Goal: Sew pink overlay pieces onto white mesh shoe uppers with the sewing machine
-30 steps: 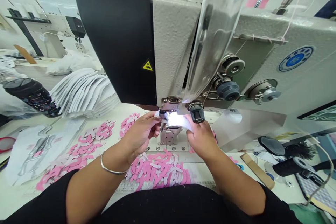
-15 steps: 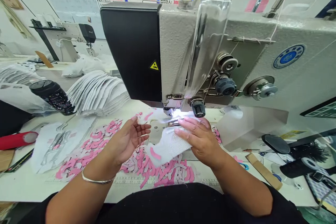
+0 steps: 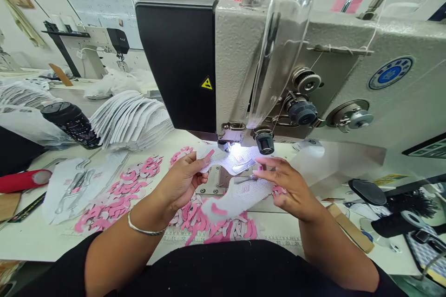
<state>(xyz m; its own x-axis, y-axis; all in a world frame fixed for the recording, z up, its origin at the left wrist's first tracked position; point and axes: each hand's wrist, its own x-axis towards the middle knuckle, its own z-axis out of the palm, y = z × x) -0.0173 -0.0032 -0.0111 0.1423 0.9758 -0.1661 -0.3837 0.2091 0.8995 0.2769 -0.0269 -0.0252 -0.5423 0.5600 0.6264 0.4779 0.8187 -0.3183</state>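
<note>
1. Machine: I see it towering just beyond both hands, its lamp lighting the gap between them.
2. Cloth: white, between the hands, partly under the machine. I judge it light, soft and floppy, hardly slippery; I'd hold its outer edges.
3. Right hand: fingers spread beside the cloth; touching, I can't tell. Left hand: pinching the cloth's left end.
4. Pink scraps: heaped below, between the hands.
</note>
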